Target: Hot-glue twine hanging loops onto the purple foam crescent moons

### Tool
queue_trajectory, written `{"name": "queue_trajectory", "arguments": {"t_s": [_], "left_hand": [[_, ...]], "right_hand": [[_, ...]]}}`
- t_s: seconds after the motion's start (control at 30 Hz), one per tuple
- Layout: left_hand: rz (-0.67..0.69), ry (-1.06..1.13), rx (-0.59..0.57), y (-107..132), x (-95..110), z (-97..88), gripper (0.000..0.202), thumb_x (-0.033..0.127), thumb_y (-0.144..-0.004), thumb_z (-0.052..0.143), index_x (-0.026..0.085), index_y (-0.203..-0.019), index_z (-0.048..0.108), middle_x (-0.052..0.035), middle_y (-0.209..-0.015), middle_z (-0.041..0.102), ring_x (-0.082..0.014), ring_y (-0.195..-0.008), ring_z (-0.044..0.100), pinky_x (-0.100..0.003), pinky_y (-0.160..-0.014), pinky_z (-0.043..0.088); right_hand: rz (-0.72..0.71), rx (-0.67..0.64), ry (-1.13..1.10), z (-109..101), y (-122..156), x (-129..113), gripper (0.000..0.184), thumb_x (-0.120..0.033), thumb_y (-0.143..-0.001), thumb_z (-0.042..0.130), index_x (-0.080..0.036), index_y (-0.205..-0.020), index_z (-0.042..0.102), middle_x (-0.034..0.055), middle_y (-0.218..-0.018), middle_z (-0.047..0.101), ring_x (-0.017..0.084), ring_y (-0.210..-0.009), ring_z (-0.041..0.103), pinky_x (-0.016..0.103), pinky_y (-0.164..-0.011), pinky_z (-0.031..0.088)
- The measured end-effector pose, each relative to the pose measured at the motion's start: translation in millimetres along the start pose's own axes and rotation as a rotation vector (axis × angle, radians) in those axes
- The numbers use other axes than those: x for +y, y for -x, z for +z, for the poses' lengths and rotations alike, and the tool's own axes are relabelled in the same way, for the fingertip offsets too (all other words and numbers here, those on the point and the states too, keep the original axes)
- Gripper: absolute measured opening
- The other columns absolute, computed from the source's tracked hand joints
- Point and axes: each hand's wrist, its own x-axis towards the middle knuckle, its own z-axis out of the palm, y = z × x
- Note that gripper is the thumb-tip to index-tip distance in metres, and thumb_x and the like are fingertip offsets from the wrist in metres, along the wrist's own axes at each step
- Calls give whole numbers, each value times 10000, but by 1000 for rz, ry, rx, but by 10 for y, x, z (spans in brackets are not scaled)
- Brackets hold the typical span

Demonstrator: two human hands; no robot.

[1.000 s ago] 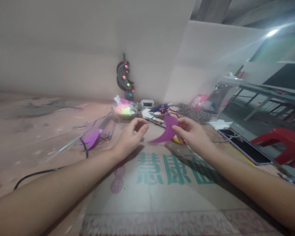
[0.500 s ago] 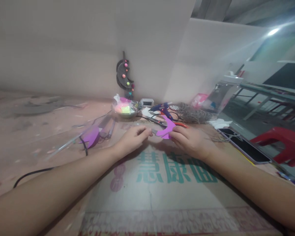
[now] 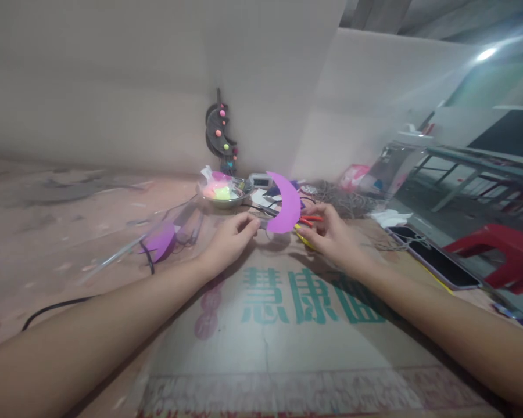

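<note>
My left hand (image 3: 232, 237) is pinched shut on the lower tip of a purple foam crescent (image 3: 285, 206), which stands upright between my hands. My right hand (image 3: 331, 235) lies just right of the crescent with its fingers stretched out and apart. Its fingertips are at the red handles of a pair of scissors (image 3: 310, 219) and a yellow piece (image 3: 303, 238) on the cardboard. Both hands hover over a flattened cardboard sheet (image 3: 287, 302) printed with green characters.
Behind the hands are a metal bowl of neon pom-poms (image 3: 222, 194), a blue glue gun (image 3: 283, 188), a small white clock (image 3: 261, 181) and a pile of twine (image 3: 344, 200). A black crescent ornament (image 3: 220, 133) leans on the wall. Purple offcut (image 3: 161, 241) and black cable (image 3: 70, 302) left; phone (image 3: 436, 261), red stool (image 3: 505, 249) right.
The purple crescent passed from my right hand to my left and now stands upright and higher. My right hand let go, opened its fingers and reached to the scissors.
</note>
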Motion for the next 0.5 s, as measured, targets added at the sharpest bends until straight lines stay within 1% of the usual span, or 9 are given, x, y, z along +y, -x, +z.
{"name": "queue_trajectory", "arguments": {"t_s": [0.03, 0.1, 0.17, 0.23, 0.3, 0.4, 0.47, 0.5], "left_hand": [[2, -2, 17, 0, 2, -4, 273, 403, -900, 476, 172, -785, 567, 7, -728, 563, -133, -679, 496, -233, -621, 364], [15, -5, 50, 0, 17, -12, 274, 397, -899, 482, 169, -771, 565, 4, -733, 566, -135, -690, 498, -231, -635, 368], [25, -9, 83, -4, 30, -19, 280, 390, -900, 482, 168, -747, 556, 4, -722, 561, -132, -683, 495, -230, -646, 372], [30, 3, 116, -16, 20, -24, 289, 392, -902, 475, 168, -734, 548, 4, -716, 557, -132, -680, 494, -229, -657, 374], [26, 37, 159, -37, -15, -27, 291, 400, -899, 472, 169, -737, 546, 4, -713, 557, -134, -687, 500, -229, -664, 375], [16, 80, 237, -70, -74, -34, 289, 408, -893, 473, 173, -738, 537, 11, -696, 546, -134, -694, 510, -225, -673, 378], [17, 87, 262, -82, -92, -40, 291, 407, -892, 474, 174, -725, 527, 15, -683, 536, -131, -692, 512, -223, -679, 379], [17, 88, 260, -84, -94, -41, 292, 405, -892, 474, 174, -720, 522, 15, -682, 535, -130, -691, 512, -222, -681, 379]], "right_hand": [[64, -64, -66, 7, -10, -6, 398, -407, -814, 633, -221, -1119, 456, 67, -1057, 642, 104, -553, 550, 255, -483, 433], [154, -197, -109, 10, -21, -46, 403, -392, -827, 613, -201, -1162, 499, 59, -960, 680, 117, -579, 581, 247, -498, 437], [198, -331, -71, 6, -11, -123, 332, -374, -842, 589, -169, -1104, 579, 49, -822, 694, 138, -628, 614, 244, -529, 442], [195, -462, -7, 1, 31, -235, 254, -347, -861, 559, -150, -999, 642, 47, -763, 692, 151, -674, 637, 249, -578, 463], [138, -579, 49, -7, 106, -377, 210, -308, -869, 546, -154, -938, 672, 45, -786, 702, 149, -693, 642, 255, -620, 482], [-23, -753, 55, -40, 255, -609, 196, -274, -893, 528, -190, -968, 688, 29, -877, 719, 136, -763, 650, 237, -684, 484], [-133, -812, 66, -74, 334, -726, 200, -280, -917, 512, -210, -989, 686, 15, -911, 717, 118, -794, 643, 217, -714, 464], [-185, -804, 102, -90, 355, -758, 201, -289, -925, 505, -208, -964, 685, 12, -887, 709, 112, -774, 630, 212, -705, 449]]}}
